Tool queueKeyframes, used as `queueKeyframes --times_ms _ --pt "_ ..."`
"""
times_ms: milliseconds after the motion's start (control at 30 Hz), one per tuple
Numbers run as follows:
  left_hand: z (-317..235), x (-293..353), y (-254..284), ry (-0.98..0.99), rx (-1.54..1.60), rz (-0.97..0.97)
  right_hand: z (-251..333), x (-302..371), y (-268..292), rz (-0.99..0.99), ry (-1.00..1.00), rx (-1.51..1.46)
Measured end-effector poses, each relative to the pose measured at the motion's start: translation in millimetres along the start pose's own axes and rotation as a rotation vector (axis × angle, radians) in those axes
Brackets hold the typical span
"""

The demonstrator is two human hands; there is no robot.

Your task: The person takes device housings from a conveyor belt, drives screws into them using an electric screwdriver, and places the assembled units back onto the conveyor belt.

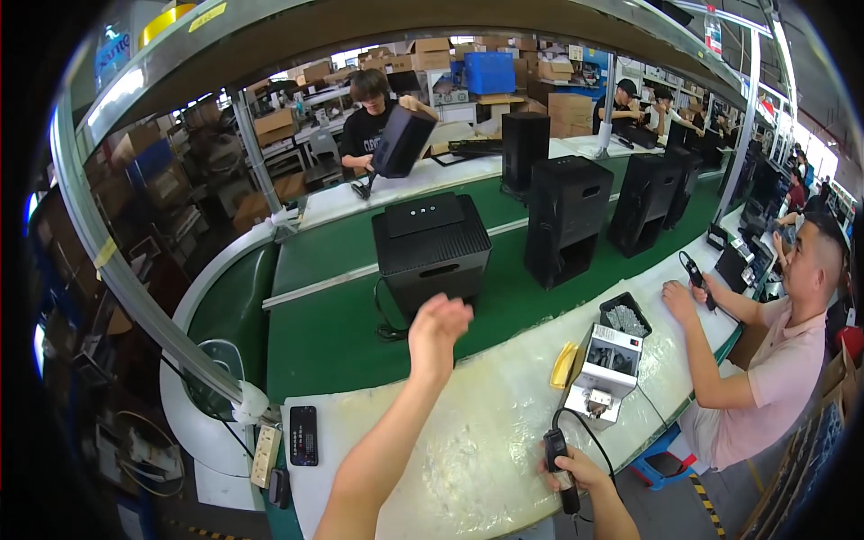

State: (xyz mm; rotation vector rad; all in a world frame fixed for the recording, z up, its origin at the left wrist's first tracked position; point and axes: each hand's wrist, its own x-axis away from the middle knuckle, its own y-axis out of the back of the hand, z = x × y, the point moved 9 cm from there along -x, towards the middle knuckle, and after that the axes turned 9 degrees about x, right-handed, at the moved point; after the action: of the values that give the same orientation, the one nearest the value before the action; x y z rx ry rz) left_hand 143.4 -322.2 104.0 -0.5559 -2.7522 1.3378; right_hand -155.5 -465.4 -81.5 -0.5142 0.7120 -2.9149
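My left hand (437, 335) is stretched over the belt's near edge, its fingers loosely extended and nothing visible in them. Just beyond it stands a black box-shaped appliance (434, 247) with a ribbed top, and its dark cable (387, 317) lies coiled on the green belt. Low on the right, my right hand (583, 472) is wrapped round a black electric screwdriver (558, 454) held upright above the covered worktop. The tool's cord curves up beside a white screw feeder (607, 364). A black tray of small screws (625, 319) sits behind that feeder.
The green conveyor belt (324, 346) carries several more black housings (569, 216). On the worktop are a phone (304, 436), a power strip (265, 454) and a yellow object (564, 364). A metal post (153, 306) rises at left. Co-workers sit at right (765, 360) and stand opposite (378, 121).
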Motion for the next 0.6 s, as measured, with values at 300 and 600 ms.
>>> queueKeyframes --times_ms 300,600 --pt "64.4 138.4 98.5 -0.375 -1.242 0.206 5.0 -3.6 -7.4 -0.017 -0.104 0.081" --pt "65.0 135.0 129.7 -0.14 -1.048 -0.011 69.2 -69.1 -32.7 -0.376 -0.264 1.017"
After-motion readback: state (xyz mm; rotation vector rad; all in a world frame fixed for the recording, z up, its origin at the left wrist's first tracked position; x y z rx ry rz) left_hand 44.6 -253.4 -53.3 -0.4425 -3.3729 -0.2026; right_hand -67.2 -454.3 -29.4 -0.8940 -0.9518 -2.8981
